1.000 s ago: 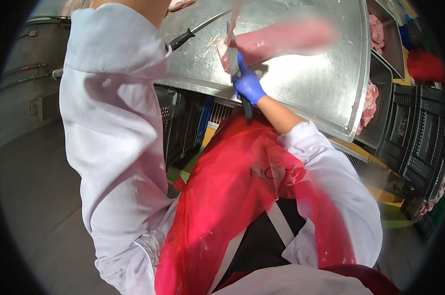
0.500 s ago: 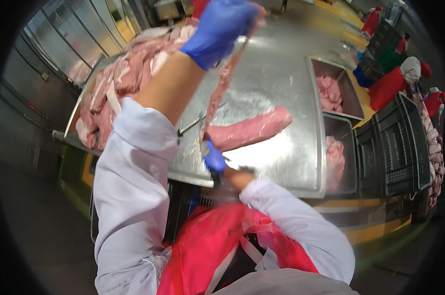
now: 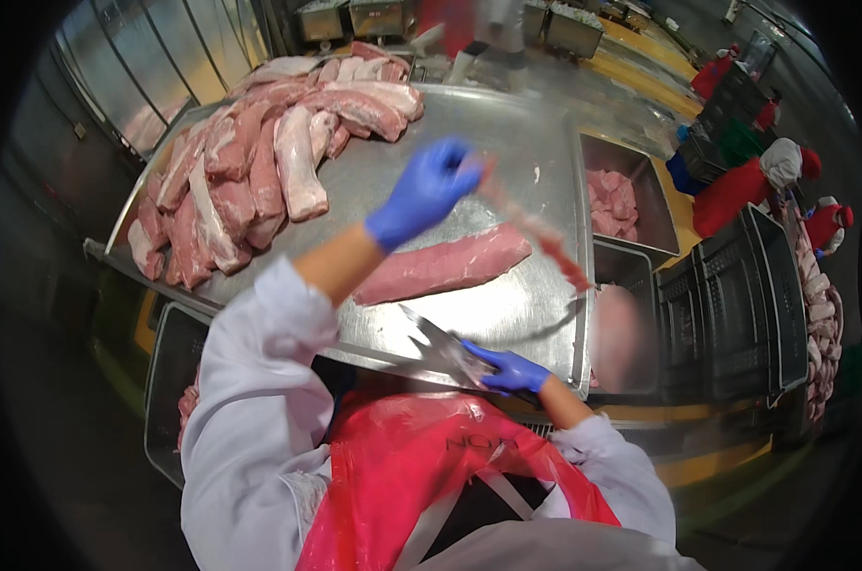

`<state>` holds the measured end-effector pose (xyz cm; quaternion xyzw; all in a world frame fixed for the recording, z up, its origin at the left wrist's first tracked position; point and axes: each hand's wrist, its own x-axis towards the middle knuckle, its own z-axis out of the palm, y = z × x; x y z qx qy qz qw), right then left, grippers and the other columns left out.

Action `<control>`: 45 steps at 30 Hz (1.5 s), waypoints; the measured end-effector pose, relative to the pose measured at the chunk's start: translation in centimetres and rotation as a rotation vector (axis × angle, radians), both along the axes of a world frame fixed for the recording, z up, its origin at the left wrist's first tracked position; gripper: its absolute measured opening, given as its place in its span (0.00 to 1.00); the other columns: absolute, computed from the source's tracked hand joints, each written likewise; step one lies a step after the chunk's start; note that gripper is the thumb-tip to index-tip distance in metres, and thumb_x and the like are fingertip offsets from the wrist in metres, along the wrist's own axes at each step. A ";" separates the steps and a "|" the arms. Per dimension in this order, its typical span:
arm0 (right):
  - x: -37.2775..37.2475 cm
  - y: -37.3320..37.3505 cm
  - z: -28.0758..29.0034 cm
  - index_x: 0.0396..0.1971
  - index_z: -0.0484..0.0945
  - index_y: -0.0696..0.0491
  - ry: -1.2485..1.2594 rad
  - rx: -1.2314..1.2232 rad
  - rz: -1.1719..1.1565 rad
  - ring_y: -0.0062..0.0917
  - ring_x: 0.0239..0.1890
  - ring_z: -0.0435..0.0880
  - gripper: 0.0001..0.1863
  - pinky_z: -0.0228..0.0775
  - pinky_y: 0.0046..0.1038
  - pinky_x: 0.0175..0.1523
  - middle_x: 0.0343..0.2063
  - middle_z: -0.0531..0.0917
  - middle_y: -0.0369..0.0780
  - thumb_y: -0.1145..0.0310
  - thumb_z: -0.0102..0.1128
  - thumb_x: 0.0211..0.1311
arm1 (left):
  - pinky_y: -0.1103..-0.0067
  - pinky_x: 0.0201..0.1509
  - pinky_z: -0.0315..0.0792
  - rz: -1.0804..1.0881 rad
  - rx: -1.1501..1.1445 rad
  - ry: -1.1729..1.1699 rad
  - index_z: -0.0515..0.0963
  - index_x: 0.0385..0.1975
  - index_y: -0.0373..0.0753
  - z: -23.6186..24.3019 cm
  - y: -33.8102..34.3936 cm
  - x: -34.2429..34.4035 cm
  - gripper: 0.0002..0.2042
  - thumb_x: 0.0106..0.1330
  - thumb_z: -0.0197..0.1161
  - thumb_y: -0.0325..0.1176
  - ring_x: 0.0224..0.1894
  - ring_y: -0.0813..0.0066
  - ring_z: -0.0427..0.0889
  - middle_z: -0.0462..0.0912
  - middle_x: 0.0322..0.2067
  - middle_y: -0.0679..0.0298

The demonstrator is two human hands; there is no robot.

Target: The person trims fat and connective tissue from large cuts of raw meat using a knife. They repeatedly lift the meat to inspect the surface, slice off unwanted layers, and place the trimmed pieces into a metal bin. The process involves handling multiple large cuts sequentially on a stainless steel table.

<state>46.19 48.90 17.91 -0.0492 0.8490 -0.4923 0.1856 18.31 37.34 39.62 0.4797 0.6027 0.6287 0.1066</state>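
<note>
My left hand [image 3: 424,193], in a blue glove, is closed at the end of a thin strip of meat trimming [image 3: 548,240]. Blurred by motion, the strip trails off to the right over the steel table [image 3: 440,109]. Below that hand lies a long pink pork loin [image 3: 440,265], flat on the metal. My right hand [image 3: 514,371], also gloved in blue, grips a knife [image 3: 440,344] by the table's near edge. Its blade points up and to the left, just in front of the loin and apart from it.
A heap of meat pieces [image 3: 250,162] covers the table's left side. Beyond its right edge stand a metal bin of meat [image 3: 614,205], a grey bin [image 3: 631,285] and black crates [image 3: 735,305]. Another person in red [image 3: 735,190] is farther right. A dark crate [image 3: 169,371] sits at lower left.
The strip has come away from the loin and swung right with my left hand, which has come lower and nearer. My right hand has drawn the knife back, away from the loin's left end.
</note>
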 end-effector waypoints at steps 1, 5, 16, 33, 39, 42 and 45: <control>1.6 0.9 2.5 0.77 0.49 0.40 -0.299 -0.062 -0.008 0.24 0.20 0.80 0.43 0.77 0.30 0.36 0.26 0.84 0.41 0.66 0.58 0.64 | 0.79 0.31 0.65 0.153 -0.215 0.095 0.71 0.26 0.38 -7.0 -3.8 -0.5 0.12 0.68 0.63 0.36 0.27 0.82 0.66 0.70 0.24 0.70; 8.0 5.2 0.8 0.77 0.50 0.37 -0.299 -0.172 -0.139 0.18 0.19 0.78 0.44 0.75 0.24 0.32 0.26 0.84 0.38 0.71 0.58 0.63 | 0.60 0.36 0.73 0.260 -1.043 0.097 0.77 0.31 0.34 -32.1 -17.7 3.2 0.20 0.61 0.67 0.50 0.34 0.49 0.80 0.80 0.31 0.48; -1.0 3.1 -8.5 0.75 0.54 0.36 -0.161 0.119 -0.315 0.40 0.25 0.84 0.39 0.72 0.42 0.36 0.25 0.81 0.54 0.63 0.58 0.66 | 0.61 0.45 0.72 0.243 -1.160 0.618 0.79 0.54 0.55 -34.9 -15.8 9.0 0.18 0.67 0.52 0.30 0.34 0.61 0.85 0.84 0.33 0.63; -5.3 0.3 -6.5 0.76 0.51 0.31 -0.279 0.431 -0.013 0.51 0.38 0.84 0.39 0.74 0.45 0.47 0.40 0.83 0.55 0.69 0.50 0.67 | 0.62 0.43 0.73 0.100 -1.191 0.458 0.81 0.35 0.41 -31.3 -9.7 11.7 0.07 0.59 0.59 0.30 0.35 0.58 0.85 0.84 0.30 0.55; -6.6 1.1 -9.1 0.76 0.51 0.30 -0.133 0.462 0.053 0.50 0.40 0.84 0.36 0.74 0.44 0.49 0.40 0.84 0.55 0.69 0.46 0.71 | 0.61 0.41 0.78 0.374 -0.907 0.328 0.83 0.45 0.44 -25.4 -12.1 5.3 0.13 0.62 0.59 0.36 0.35 0.51 0.85 0.86 0.34 0.52; -0.8 4.5 -6.8 0.76 0.50 0.31 -0.150 0.362 0.028 0.46 0.39 0.85 0.38 0.75 0.41 0.51 0.38 0.84 0.52 0.71 0.51 0.70 | 0.65 0.48 0.77 0.638 -0.913 0.395 0.80 0.55 0.46 -21.2 -21.8 1.3 0.17 0.68 0.54 0.34 0.45 0.54 0.86 0.85 0.44 0.51; 4.6 7.6 -7.7 0.77 0.48 0.35 -0.036 0.076 -0.283 0.33 0.33 0.85 0.41 0.77 0.34 0.49 0.33 0.85 0.42 0.72 0.55 0.69 | 0.66 0.46 0.76 0.803 -1.202 0.251 0.80 0.54 0.43 -15.2 -30.6 1.6 0.17 0.68 0.54 0.35 0.44 0.52 0.84 0.84 0.45 0.51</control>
